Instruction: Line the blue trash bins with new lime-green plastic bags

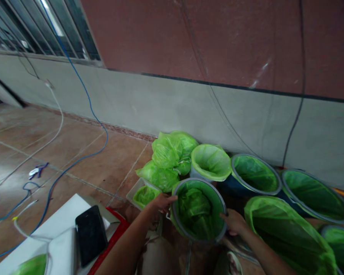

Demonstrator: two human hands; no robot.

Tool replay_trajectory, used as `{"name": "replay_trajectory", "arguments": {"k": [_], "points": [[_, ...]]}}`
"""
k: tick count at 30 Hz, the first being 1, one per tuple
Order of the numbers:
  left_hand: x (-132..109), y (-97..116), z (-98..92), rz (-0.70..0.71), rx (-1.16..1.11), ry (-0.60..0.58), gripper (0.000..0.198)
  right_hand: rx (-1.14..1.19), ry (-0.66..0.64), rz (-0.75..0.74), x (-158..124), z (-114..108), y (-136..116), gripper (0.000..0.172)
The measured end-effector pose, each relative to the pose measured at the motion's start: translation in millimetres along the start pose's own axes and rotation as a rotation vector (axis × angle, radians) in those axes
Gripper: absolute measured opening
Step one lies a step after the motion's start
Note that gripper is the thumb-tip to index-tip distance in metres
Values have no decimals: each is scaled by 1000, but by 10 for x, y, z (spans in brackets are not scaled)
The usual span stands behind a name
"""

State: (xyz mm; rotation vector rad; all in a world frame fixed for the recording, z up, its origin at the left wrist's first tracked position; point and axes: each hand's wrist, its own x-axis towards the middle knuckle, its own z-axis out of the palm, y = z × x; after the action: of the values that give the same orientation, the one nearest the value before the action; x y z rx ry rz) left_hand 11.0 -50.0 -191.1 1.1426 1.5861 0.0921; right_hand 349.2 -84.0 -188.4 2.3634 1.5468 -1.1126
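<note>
Round grey-rimmed plastic bin point(197, 180): one, open-topped, mouth upward; exact tilt unclear. Pale handle fitting at left of rim. Located lower centre of view. Contents: thin translucent bright-green plastic bag point(196, 206), crumpled, bunched in rounded heap at middle, looser folds trailing toward near side, wholly below rim.

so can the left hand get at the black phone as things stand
Probably yes: the phone lies uncovered, face up, near the left forearm. The left hand grips the rim of the bin, though, so it would likely have to let go first.
</note>
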Motion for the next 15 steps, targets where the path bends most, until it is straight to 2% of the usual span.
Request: {"name": "replay_trajectory", "arguments": {"k": [4,6,8,10,12,15], "points": [[246,97,-216,21,219,325,43,-202,134,-103,47,-211,5,39],[414,177,-251,117,308,405,59,-199,187,-135,73,-341,-35,47],[617,253,-241,248,483,408,75,-142,172,-170,107,-457,-109,50],[846,298,-200,328,643,358,75,-95,160,-204,147,-540,-210,50],[1079,297,-149,327,701,324,67,-77,176,-218,186,-583,-319,48],[1383,228,-121,274,667,336,55,-43,161,-244,234,-584,-446,44]]}}
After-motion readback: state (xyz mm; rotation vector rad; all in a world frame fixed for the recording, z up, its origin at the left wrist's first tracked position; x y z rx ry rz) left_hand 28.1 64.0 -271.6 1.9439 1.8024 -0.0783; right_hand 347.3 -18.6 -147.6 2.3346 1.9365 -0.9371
